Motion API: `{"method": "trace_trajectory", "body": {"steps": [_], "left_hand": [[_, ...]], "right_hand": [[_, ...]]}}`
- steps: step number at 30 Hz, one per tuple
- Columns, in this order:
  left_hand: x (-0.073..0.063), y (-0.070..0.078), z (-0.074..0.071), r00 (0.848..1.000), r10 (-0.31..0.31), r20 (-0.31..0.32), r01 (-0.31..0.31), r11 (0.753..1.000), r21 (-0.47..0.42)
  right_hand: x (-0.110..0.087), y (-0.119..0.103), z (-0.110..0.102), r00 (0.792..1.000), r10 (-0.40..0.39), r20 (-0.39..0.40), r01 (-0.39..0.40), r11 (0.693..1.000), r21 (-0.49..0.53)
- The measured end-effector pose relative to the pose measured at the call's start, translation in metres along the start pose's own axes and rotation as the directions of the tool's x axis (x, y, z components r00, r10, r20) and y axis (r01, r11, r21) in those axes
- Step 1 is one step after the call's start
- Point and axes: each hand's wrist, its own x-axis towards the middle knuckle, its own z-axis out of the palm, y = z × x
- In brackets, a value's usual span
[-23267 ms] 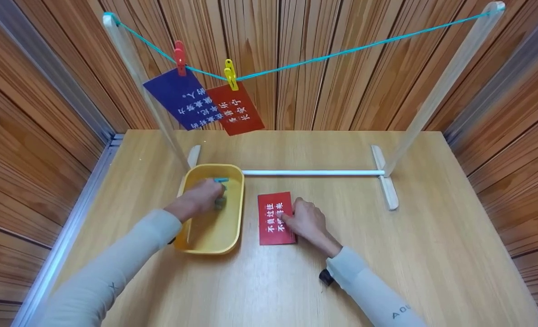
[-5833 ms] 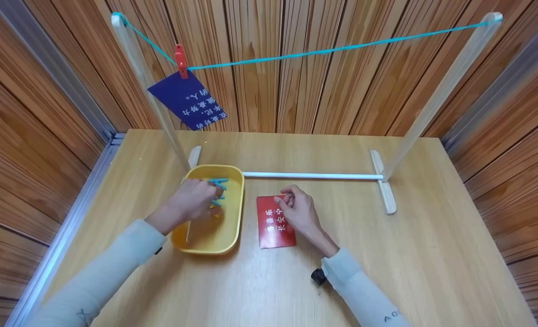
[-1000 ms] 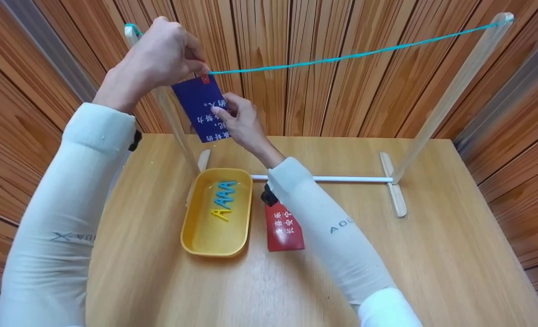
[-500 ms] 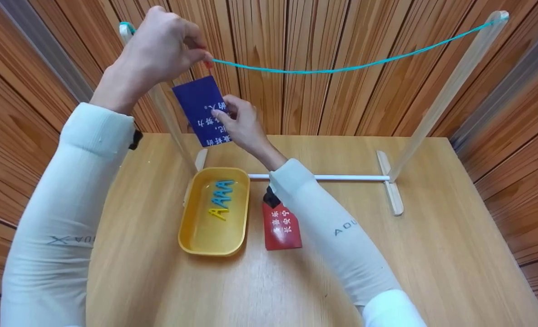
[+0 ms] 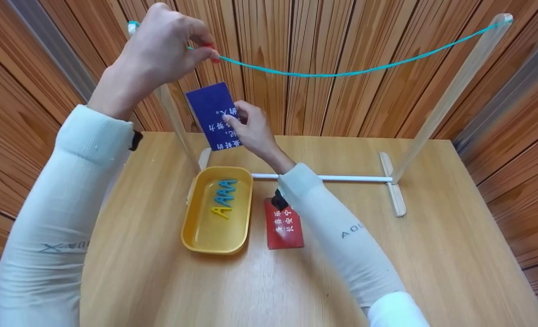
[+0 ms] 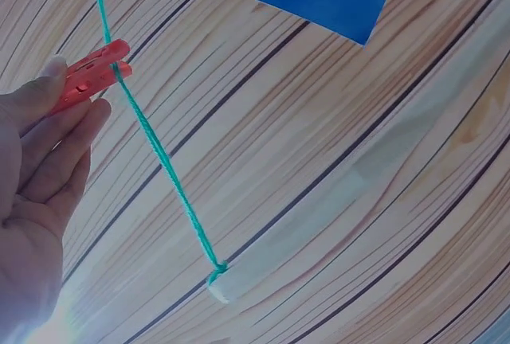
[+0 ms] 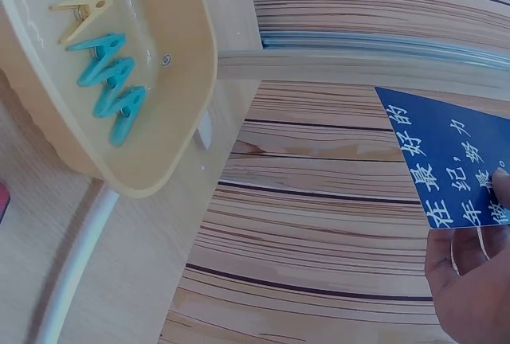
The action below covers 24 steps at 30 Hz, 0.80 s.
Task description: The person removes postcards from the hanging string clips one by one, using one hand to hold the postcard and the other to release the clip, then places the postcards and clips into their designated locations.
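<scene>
In the head view my left hand (image 5: 162, 52) is raised at the cyan cord (image 5: 314, 75), pinching a red clothespin (image 6: 89, 75). The left wrist view shows its thumb and fingers on the pin's handle end, with the cord at the pin's tips. Lower and to the right, my right hand (image 5: 256, 129) grips the side edge of a dark blue card (image 5: 209, 102) with white characters. A gap separates the card from the pin. Red cards (image 5: 284, 238) lie on the table, partly covered by the right forearm and its black wrist camera.
A yellow tray (image 5: 214, 238) holds three blue clothespins (image 5: 224, 194) and a yellow one (image 5: 221, 211). Wooden posts (image 5: 450, 100) carry the cord, and a white bar (image 5: 355, 178) joins their feet. Wood-patterned panels (image 5: 341, 109) stand behind and beside the table.
Earlier a red card and yellow pin left the cord for table and tray. In the last second the blue card came out of the red pin and moved down and right; the cord now sags.
</scene>
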Motion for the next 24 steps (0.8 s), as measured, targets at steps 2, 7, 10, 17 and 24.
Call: {"method": "trace_trajectory", "body": {"steps": [2, 7, 10, 17, 24], "left_hand": [[-0.003, 0.002, -0.001, 1.000, 0.024, -0.014, -0.024, 1.000, 0.002], [-0.008, 0.010, -0.003, 0.995, 0.084, -0.050, -0.084, 0.996, 0.004], [-0.010, 0.013, -0.002, 0.993, 0.107, -0.043, -0.107, 0.994, 0.003], [-0.018, 0.011, 0.006, 0.993, 0.118, 0.001, -0.118, 0.993, -0.012], [-0.027, 0.009, 0.017, 0.991, 0.111, 0.072, -0.109, 0.993, -0.033]], "right_hand": [[-0.001, 0.002, -0.001, 1.000, 0.004, 0.002, -0.004, 1.000, 0.013], [-0.003, 0.008, -0.006, 1.000, 0.011, -0.009, -0.011, 0.999, 0.037], [-0.005, 0.012, -0.009, 1.000, 0.020, -0.021, -0.020, 0.999, 0.034], [-0.012, 0.021, -0.016, 1.000, -0.010, -0.026, 0.010, 1.000, 0.012], [-0.017, 0.027, -0.026, 0.999, 0.001, -0.032, 0.000, 1.000, 0.013]]}}
